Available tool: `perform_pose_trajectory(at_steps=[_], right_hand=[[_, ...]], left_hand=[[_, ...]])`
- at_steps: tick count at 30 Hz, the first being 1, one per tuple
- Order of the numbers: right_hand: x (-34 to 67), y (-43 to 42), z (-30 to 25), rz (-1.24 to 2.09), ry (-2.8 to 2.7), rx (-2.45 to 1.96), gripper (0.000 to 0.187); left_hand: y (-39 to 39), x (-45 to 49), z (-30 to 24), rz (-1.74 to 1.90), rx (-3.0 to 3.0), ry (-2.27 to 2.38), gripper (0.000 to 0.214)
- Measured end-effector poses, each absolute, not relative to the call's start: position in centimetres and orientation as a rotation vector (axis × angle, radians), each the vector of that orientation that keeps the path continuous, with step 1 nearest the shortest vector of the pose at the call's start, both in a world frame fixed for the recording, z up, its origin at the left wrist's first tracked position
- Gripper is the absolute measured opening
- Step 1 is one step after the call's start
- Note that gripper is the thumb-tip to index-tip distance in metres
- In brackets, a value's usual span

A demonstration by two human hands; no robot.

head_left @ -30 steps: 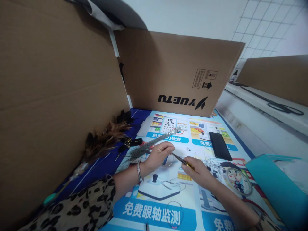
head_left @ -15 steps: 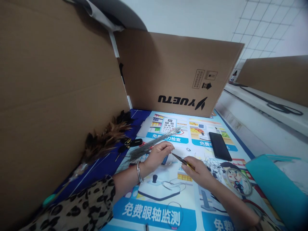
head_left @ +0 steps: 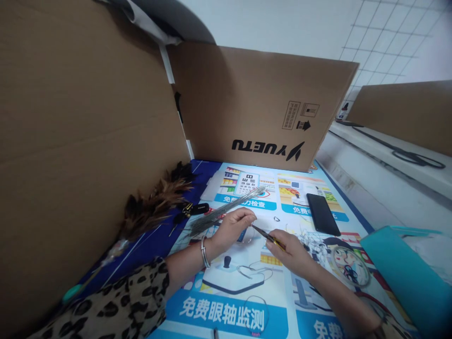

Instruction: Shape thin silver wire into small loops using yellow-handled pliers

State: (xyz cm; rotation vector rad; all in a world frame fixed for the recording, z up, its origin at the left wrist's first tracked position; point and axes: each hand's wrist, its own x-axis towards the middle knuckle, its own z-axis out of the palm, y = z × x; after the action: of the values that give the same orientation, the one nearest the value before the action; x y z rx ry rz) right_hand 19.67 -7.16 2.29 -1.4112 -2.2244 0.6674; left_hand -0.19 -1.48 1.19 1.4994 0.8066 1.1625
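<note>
While left grip (head_left: 235, 227) pinches a thin wire loop (head_left: 252, 238), fingertips together, right grip (head_left: 290, 249) is wrapped round pliers (head_left: 264, 233), tips nr left fingertips; bite on wire: can't tell.

Status (est.): partway. Done: loop's curve, apparently. Left: wire end at plier tips, by the look; detail too small.

Stock: wire bundle (head_left: 228, 212), straight lengths, just beyond left grip; larger loop (head_left: 268, 310) on counter (head_left: 277, 292), bodyward of both grips.

Edges: cardboard panel (head_left: 92, 117) left of left grip, w/ feather duster (head_left: 155, 197) along foot; back panel (head_left: 264, 103) well beyond both. Phone (head_left: 323, 214) beyond right grip; teal box (head_left: 399, 273) to its right.

Room: best btwn grips, approx.; low items only toward back panel.
</note>
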Motion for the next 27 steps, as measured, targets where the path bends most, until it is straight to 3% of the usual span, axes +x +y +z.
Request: perform_pose_trajectory(at_steps=[27], right_hand=[[19.70, -7.31, 2.03, 0.601, -2.228, -1.424, 0.022]], left_hand=[[-1.76, -0.24, 1.58, 1.203, 1.602, 0.829, 0.019]])
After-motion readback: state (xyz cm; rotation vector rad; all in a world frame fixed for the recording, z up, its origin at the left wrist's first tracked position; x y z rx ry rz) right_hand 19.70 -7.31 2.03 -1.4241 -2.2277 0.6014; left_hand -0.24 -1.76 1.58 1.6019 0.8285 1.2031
